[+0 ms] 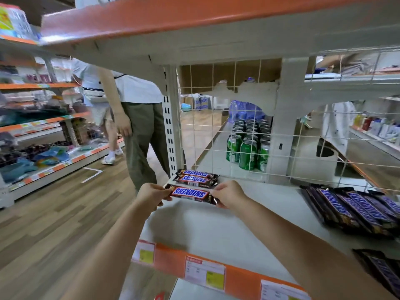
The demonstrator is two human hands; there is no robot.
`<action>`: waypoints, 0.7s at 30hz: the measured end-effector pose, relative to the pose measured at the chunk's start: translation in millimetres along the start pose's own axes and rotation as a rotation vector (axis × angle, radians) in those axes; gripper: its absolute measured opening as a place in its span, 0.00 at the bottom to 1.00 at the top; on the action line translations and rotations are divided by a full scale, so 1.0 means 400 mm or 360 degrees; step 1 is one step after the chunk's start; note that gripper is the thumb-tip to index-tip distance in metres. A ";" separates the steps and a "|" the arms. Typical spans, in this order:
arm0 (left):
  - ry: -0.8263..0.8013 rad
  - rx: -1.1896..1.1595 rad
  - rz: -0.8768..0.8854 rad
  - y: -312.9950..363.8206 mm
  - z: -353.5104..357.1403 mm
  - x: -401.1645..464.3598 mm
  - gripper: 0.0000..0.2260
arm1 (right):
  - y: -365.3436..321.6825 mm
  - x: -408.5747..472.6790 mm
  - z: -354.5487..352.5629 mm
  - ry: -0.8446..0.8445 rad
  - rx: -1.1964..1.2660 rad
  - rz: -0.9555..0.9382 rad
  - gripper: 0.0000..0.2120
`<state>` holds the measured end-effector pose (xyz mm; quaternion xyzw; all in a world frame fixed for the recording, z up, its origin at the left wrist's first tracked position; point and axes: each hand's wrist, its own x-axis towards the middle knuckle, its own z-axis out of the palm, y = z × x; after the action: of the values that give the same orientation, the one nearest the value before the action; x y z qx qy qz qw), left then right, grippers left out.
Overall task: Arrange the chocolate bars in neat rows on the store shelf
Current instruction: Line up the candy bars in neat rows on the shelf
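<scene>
At far left corner of pale grey metal shelf [216, 230], from the head camera: glossy brown plastic-wrapped chocolate bar with blue lettering [191, 194] held by both ends, long axis running left to right, parallel to shelf front edge. Left hand [152, 195] pinching left end, right hand [229, 194] pinching right end, fingers narrow and closed on the crimped wrapper. Just beyond, two same bars [197, 178] lying flat in a short column, same direction, close to white wire grid back panel [281, 137]. Held bar just in front of the nearer of the two, apparently a little above shelf surface; contact not clear. Next move, by judgement: lower straight down, keep parallel, both hands equally near. Well apart at right, loose pile of same bars [348, 208], angled, not yet arranged. Wrappers smooth, slippery, thin; shelf matte and flat.
</scene>
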<state>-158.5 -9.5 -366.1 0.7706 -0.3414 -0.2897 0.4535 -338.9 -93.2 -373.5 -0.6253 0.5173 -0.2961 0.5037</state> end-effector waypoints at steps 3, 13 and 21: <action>0.0087 0.0192 0.0024 -0.007 0.007 0.049 0.09 | -0.001 0.035 0.023 0.0042 -0.0336 -0.0106 0.02; 0.0233 0.0721 0.0245 -0.005 0.023 0.134 0.12 | 0.002 0.117 0.046 0.0202 -0.0712 -0.0232 0.07; 0.0389 0.1042 0.0398 -0.023 0.051 0.149 0.14 | 0.010 0.143 0.045 0.0289 -0.0882 -0.0207 0.09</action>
<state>-135.6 -63.5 -391.1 0.8562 -0.4506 -0.0133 0.2522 -307.6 -141.4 -391.8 -0.7419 0.5800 -0.2300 0.2456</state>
